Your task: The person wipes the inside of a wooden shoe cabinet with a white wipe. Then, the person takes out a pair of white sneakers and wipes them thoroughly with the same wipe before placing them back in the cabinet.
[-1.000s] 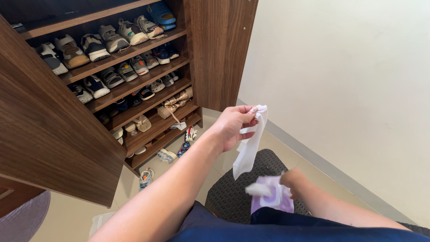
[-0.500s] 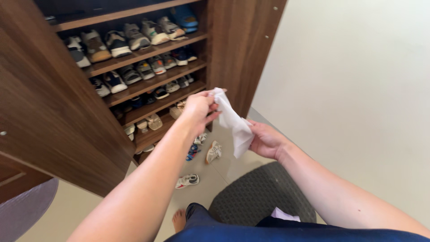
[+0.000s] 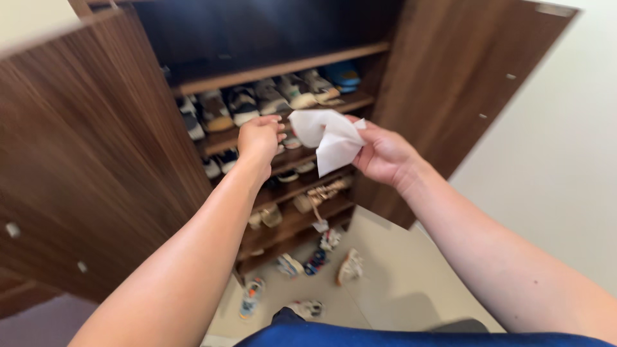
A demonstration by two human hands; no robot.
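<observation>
Currently, scanning left to right. Far left: open cabinet door [image 3: 83, 167], dark wood grain, swung toward the camera, blurred, small pale fittings on its inner face.

Next: left hand [image 3: 259, 137], arm coming up from bottom left. Fingers curled in, tips bunched together near the left edge of the white wipe [image 3: 329, 140]. Looks like a pinch on that edge, but the exact contact is blurred; can't confirm touching vs just beside.

Centre: the wipe is a crumpled white sheet, held up in the air between both hands, in front of the middle shelves. Lower corner hangs down in a point.

Behind it: shoe cabinet [image 3: 283, 67], wood shelves stacked top to bottom. Top compartment dark, contents not readable. Shelf below holds a row of sneakers [image 3: 257, 103], grey, white and tan, plus a blue shoe [image 3: 342, 75] at the right end. Lower shelves hold smaller shoes and sandals [image 3: 321, 193], details soft.

Floor [image 3: 398, 283]: pale tile, several small shoes [image 3: 315, 260] scattered loose just in front of the bottom shelf, some tipped on their sides.

Right of centre: right hand [image 3: 385, 154], palm facing the camera, fingers wrapped round the right side of the wipe, gripping it. Forearm runs off to bottom right.

Further right: second cabinet door [image 3: 469, 96], open, same dark wood. Then plain pale wall [image 3: 565, 160].

Bottom edge: blue garment [image 3: 360, 334], the person's own.
</observation>
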